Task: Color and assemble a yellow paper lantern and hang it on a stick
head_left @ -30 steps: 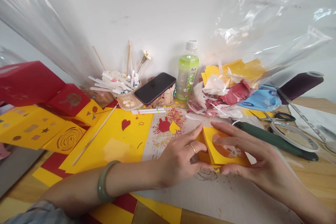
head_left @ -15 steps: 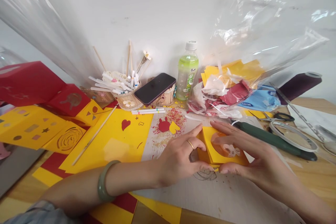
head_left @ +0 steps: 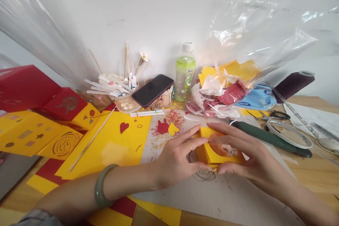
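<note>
Between my two hands is a small yellow paper box [head_left: 208, 153], with a round cutout in its face. My left hand [head_left: 172, 159] grips its left side, the ringed finger lying along the top corner and the thumb at the lower edge. Across the face lie the fingers of my right hand [head_left: 246, 148], its thumb pressed at the lower front edge. Part of the cutout is hidden behind those fingers. Just beyond the box rest a red rabbit-shaped cutout [head_left: 162, 127] and a yellow heart [head_left: 173, 129]. Beneath everything is a stained grey board [head_left: 212, 197].
Red and yellow paper boxes [head_left: 23, 134] stand at the left beside yellow sheets [head_left: 111, 141] and a thin stick [head_left: 92, 139]. Behind are a phone [head_left: 153, 90], a green drink bottle [head_left: 185, 74] and a plastic bag [head_left: 225, 91]. To the right lie a green-handled tool [head_left: 265, 136], tape [head_left: 290, 134] and scissors [head_left: 270, 116].
The whole view has shifted slightly, so things appear a little further left. My left ringed finger has straightened over the box corner. Both hands keep their hold on the box.
</note>
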The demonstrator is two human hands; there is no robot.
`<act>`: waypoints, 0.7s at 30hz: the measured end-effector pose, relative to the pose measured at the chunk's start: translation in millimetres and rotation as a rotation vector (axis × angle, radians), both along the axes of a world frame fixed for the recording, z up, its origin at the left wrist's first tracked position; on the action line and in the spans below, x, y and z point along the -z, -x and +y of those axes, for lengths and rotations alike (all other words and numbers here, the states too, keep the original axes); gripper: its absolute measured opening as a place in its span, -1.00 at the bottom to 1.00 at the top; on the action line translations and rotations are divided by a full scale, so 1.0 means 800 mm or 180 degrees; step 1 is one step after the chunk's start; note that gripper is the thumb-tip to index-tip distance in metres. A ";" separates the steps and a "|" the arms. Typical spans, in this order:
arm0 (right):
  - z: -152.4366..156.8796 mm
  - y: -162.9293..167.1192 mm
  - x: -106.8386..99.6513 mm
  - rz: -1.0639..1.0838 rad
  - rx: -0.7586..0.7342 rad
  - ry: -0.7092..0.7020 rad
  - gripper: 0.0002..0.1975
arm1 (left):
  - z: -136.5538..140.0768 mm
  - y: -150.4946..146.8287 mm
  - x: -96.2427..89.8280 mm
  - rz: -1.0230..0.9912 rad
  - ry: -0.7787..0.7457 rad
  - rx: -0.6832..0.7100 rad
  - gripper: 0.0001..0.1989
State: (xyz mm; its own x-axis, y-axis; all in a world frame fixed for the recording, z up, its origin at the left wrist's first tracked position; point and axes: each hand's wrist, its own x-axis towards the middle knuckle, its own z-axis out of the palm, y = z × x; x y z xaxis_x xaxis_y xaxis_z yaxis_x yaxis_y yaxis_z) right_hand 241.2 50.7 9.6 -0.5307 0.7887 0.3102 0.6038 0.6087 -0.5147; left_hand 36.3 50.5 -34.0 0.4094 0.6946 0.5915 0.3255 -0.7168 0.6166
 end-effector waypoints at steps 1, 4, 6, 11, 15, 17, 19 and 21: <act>0.000 0.000 0.000 -0.0019 -0.0012 -0.0027 -0.60 | 0.000 0.000 -0.001 -0.0003 -0.0009 -0.0012 -0.55; 0.000 0.002 0.002 -0.0082 -0.0032 -0.0136 -0.57 | 0.000 -0.001 -0.002 -0.0010 0.0025 -0.0045 -0.54; 0.002 0.003 0.004 -0.0111 -0.0037 -0.0193 -0.53 | 0.000 -0.001 -0.003 0.0009 0.0074 -0.0057 -0.53; 0.003 0.006 0.009 -0.0153 -0.0106 -0.0296 -0.56 | 0.000 0.000 -0.004 0.0044 0.0185 -0.0038 -0.52; 0.001 0.007 0.007 -0.0214 -0.0120 -0.0215 -0.59 | 0.000 -0.001 -0.005 0.0001 0.0311 -0.0010 -0.45; 0.000 0.008 0.007 -0.0182 -0.0111 -0.0213 -0.55 | 0.000 -0.002 -0.005 -0.0049 0.0363 0.0010 -0.43; 0.001 0.008 0.008 -0.0152 -0.0073 -0.0244 -0.49 | 0.000 -0.003 -0.005 -0.0082 0.0381 0.0049 -0.45; 0.001 0.009 0.011 -0.0150 -0.0013 -0.0307 -0.44 | -0.001 -0.003 -0.004 -0.0101 0.0400 0.0073 -0.47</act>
